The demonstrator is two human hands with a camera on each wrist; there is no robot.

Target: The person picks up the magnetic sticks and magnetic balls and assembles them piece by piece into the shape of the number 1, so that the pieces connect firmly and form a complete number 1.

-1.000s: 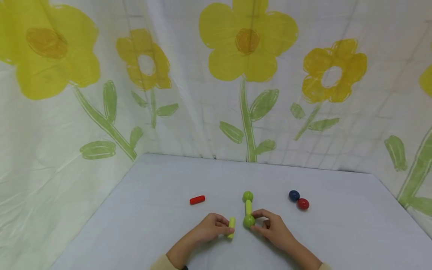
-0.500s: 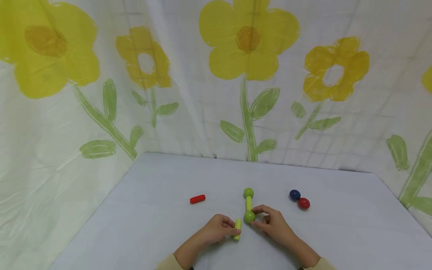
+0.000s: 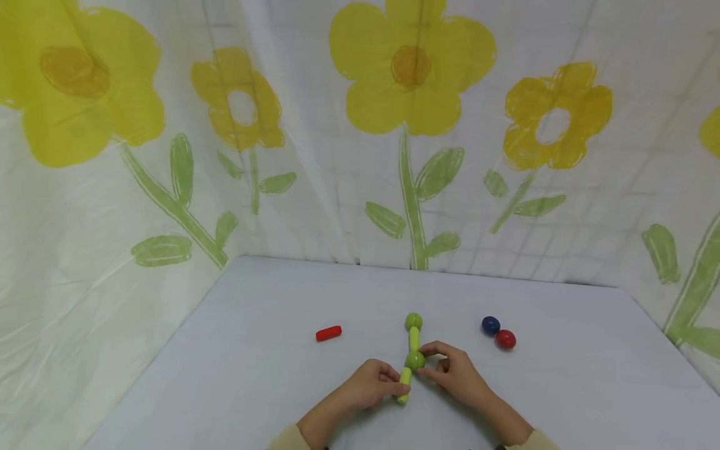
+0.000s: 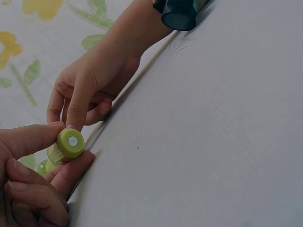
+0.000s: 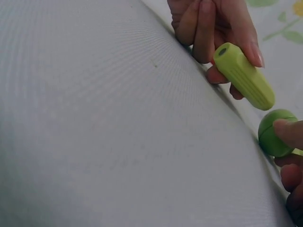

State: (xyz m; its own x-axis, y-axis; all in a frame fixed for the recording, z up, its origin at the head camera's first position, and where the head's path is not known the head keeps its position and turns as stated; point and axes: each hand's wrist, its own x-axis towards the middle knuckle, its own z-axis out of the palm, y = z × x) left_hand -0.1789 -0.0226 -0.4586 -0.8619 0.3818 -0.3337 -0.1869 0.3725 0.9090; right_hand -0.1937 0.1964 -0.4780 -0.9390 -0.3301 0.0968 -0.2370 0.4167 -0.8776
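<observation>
My left hand (image 3: pixel 368 386) pinches a yellow-green magnetic rod (image 3: pixel 405 377) between thumb and fingers. A round metallic disc shows in the rod's end (image 4: pixel 72 141) in the left wrist view. Thumb and fingers of my right hand (image 3: pixel 460 380) grip a green ball (image 3: pixel 415 360). From that ball another yellow-green rod (image 3: pixel 414 338) runs away from me to a second green ball (image 3: pixel 413 321), all in one line. The held rod's far end is right at the near ball in the head view; the right wrist view shows a narrow gap between rod and ball (image 5: pixel 274 135).
A red rod (image 3: pixel 329 333) lies on the white table (image 3: pixel 253 375), left of the green pieces. To the right, a blue ball (image 3: pixel 490 325) and a red ball (image 3: pixel 505 339) lie side by side. A flower-printed curtain (image 3: pixel 315 187) hangs behind the table.
My left hand has moved right with its rod, bringing it up to the near green ball. The joined green pieces in my right hand shifted slightly away from me, then stayed.
</observation>
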